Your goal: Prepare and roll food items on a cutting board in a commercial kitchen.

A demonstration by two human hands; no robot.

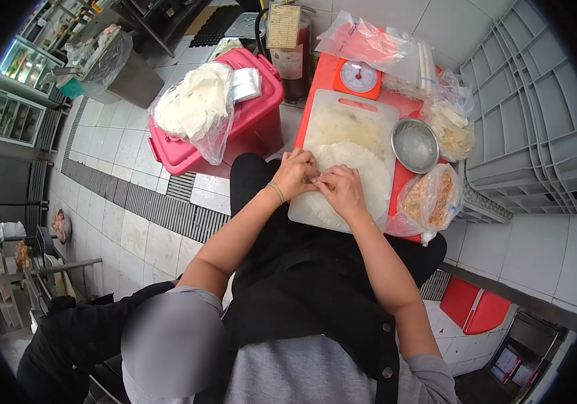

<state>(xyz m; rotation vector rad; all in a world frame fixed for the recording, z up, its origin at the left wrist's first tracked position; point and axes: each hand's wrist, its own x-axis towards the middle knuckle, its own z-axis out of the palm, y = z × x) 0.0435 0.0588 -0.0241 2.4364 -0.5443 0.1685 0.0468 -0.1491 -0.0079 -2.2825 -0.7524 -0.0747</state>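
Note:
A pale, thin round wrapper sheet (367, 169) lies on the white plastic cutting board (314, 123); whether it is one sheet or a stack I cannot tell. At its left edge my left hand (296, 172) and my right hand (343, 191) meet, fingertips pinched together. They seem to grip the sheet's edge, though the fingers mostly hide what is between them. Right of the board stands a steel bowl (415, 145) with a whitish content. Beside it, nearer me, sits a plastic bag of orange-brown shredded filling (427, 199).
An orange dial scale (358, 78) and plastic packs (394, 53) occupy the red table's far end. A bag of pale sheets (447, 126) lies near the grey crate (531, 111). Left stands a pink lidded bin (253, 118) bearing bagged white sheets (195, 101). A person (81, 328) bends behind me.

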